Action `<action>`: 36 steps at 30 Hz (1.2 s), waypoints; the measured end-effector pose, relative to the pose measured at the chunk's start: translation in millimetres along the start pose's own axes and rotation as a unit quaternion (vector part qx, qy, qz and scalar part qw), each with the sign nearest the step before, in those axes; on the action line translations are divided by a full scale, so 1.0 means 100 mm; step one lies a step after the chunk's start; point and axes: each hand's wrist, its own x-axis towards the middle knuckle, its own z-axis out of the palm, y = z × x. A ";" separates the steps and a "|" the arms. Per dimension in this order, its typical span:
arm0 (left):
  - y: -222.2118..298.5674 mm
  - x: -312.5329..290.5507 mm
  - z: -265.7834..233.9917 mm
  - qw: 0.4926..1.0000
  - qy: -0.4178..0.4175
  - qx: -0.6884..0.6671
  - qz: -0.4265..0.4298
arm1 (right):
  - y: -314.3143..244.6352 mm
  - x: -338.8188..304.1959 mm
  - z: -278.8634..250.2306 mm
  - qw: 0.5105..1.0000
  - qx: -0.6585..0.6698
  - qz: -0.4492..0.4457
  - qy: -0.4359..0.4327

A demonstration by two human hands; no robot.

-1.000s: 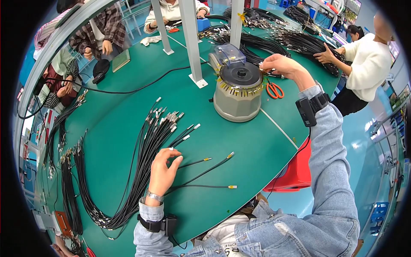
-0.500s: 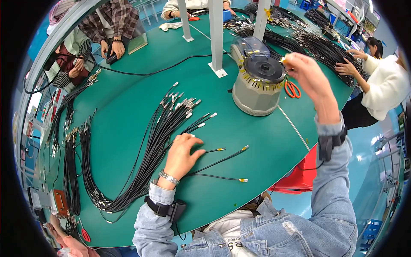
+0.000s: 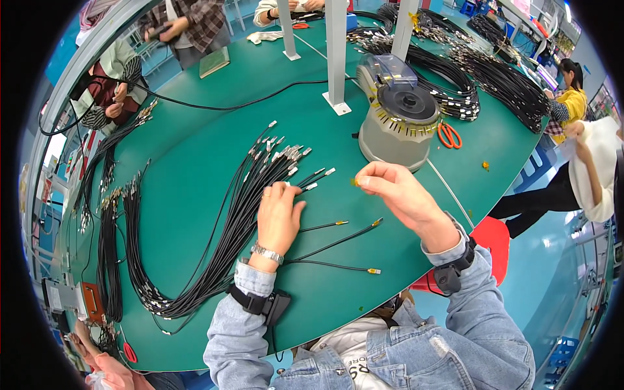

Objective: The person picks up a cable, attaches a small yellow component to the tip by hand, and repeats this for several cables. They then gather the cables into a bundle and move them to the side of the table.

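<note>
My left hand (image 3: 278,220) rests on the near side of a bundle of black cables (image 3: 227,240), its fingers reaching over the strands and its thumb apart. Silver and white connectors (image 3: 279,156) tip the bundle's far end. My right hand (image 3: 406,200) pinches a small piece of yellow tape (image 3: 355,182) between thumb and fingers, above the table and right of the bundle. Just behind it stands a round grey tape dispenser (image 3: 398,127) with a black top disc and yellow tape pieces around its rim. Several single cables with yellow-wrapped ends (image 3: 374,271) lie right of my left hand.
Grey metal posts (image 3: 337,58) rise from the green table (image 3: 195,143). Orange-handled scissors (image 3: 449,135) lie beside the dispenser. More cable coils (image 3: 500,78) lie at the far right. A red stool (image 3: 492,247) stands at the table's right edge. Other people are around the table.
My right hand has come from beside the dispenser toward me and leftward, with the tape piece pinched. My left hand has shifted slightly forward onto the cables. The person at the right has stepped back.
</note>
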 end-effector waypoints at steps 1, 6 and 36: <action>-0.03 0.03 -0.01 0.999 0.019 0.041 -0.007 | 0.02 0.03 0.03 1.000 0.000 0.004 -0.005; -0.15 0.06 0.07 0.998 -0.036 0.048 -0.031 | 0.09 0.12 0.13 0.999 0.009 0.030 -0.018; 0.75 -0.40 -0.39 0.766 -0.011 -0.562 -0.311 | 0.64 -0.26 0.83 0.977 -0.011 -0.167 0.136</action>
